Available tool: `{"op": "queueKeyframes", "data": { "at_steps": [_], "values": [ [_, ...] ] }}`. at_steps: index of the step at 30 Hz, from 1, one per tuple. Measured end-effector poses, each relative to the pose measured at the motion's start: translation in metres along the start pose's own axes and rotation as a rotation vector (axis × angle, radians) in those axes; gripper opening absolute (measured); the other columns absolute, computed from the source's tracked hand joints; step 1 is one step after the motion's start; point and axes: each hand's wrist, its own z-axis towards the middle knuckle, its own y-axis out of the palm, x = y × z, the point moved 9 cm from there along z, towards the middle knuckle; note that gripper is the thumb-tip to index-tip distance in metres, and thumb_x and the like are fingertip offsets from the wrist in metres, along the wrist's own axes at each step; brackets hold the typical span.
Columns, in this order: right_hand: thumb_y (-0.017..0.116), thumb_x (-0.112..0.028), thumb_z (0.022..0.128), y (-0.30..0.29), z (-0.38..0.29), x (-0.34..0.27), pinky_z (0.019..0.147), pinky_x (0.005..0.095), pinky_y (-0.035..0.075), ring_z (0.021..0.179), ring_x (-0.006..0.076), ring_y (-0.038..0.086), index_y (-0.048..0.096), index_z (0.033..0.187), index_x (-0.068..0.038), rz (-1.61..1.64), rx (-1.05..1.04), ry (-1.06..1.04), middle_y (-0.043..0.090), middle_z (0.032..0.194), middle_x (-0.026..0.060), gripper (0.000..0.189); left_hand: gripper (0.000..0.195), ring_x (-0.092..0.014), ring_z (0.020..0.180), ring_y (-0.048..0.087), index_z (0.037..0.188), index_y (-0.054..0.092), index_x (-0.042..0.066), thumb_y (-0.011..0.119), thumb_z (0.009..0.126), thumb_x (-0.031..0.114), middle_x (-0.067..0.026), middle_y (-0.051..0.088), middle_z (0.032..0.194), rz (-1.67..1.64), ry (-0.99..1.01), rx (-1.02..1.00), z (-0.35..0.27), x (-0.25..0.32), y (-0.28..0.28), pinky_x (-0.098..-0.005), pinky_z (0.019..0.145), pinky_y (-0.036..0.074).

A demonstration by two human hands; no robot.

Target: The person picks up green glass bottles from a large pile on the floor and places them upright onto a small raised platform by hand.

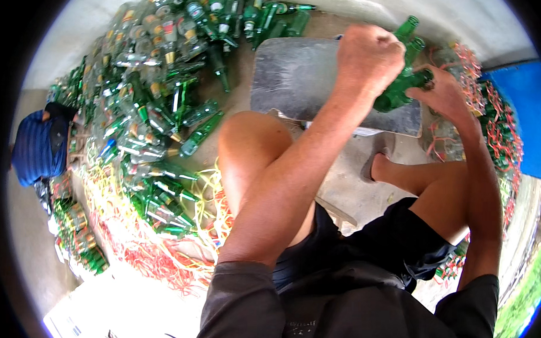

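Note:
A few green glass bottles [393,96] are bunched at the right end of a worn, dark stool-like board [289,74]. The necks of two others [407,26] point away towards the wall. My right hand [444,91] curves its thumb and fingers around the mouth end of the nearest bottle. Against the left side of this bunch is my left hand [371,53], its fingers curled. Its fingertips are turned away from me, so what they hold is hidden.
Loose green and clear bottles [160,83] form a large heap on the left. Yellow and red plastic strapping [166,257] is tangled below it. Bundled bottles with red ties [496,121] line the right, near a blue panel [530,119]. A person in blue [39,145] is at far left.

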Motion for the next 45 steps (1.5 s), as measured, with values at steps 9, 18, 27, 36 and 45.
{"op": "queueKeyframes", "data": {
  "at_steps": [9,18,27,36,45],
  "values": [
    [0.087,-0.020,0.070,-0.003,-0.009,0.033,0.070,0.0376,0.051,0.077,0.0215,0.064,0.058,0.130,0.000,-0.025,-0.040,0.046,0.067,0.086,0.0122,0.070,0.015,-0.002,0.056,0.042,0.068,0.063,-0.003,0.061,0.081,0.004,0.0057,0.050,0.058,-0.045,0.080,-0.021,-0.010,0.014,-0.007,-0.0254,0.047,0.032],
    [0.071,-0.010,0.089,-0.046,-0.046,0.078,0.074,0.0329,0.051,0.081,0.0173,0.061,0.065,0.122,-0.001,0.036,0.062,0.079,0.068,0.093,0.0097,0.035,0.011,-0.002,0.059,0.051,0.094,0.077,0.000,0.071,0.089,0.008,0.0037,0.061,0.066,-0.007,0.310,0.125,-0.044,0.077,-0.116,-0.0214,0.051,0.040],
    [0.065,-0.015,0.102,-0.080,-0.140,0.168,0.093,0.0301,0.052,0.104,0.0146,0.066,0.065,0.128,0.000,0.043,0.406,0.162,0.072,0.115,0.0097,0.030,0.031,-0.010,0.072,0.062,0.114,0.075,-0.002,0.076,0.092,0.020,-0.0038,0.070,0.084,0.211,-0.199,0.379,-0.078,-0.089,-0.304,-0.0251,0.068,0.052],
    [0.060,-0.016,0.105,-0.093,-0.221,0.103,0.098,0.0323,0.051,0.113,0.0206,0.066,0.067,0.131,-0.004,-0.172,0.716,0.420,0.070,0.128,0.0107,0.030,0.040,-0.042,0.099,0.069,0.111,0.074,0.004,0.075,0.078,0.026,-0.0196,0.073,0.101,0.948,-0.417,0.502,-0.137,-0.268,-0.438,-0.0474,0.089,0.055],
    [0.047,-0.021,0.110,-0.087,-0.215,0.094,0.104,0.0386,0.051,0.123,0.0313,0.063,0.060,0.140,-0.004,-0.340,0.545,0.303,0.063,0.136,0.0160,0.037,0.063,-0.041,0.118,0.059,0.132,0.057,0.004,0.079,0.077,0.025,-0.0215,0.062,0.124,1.241,-0.275,0.578,-0.054,-0.256,-0.497,-0.0483,0.098,0.050]
  ]
}}
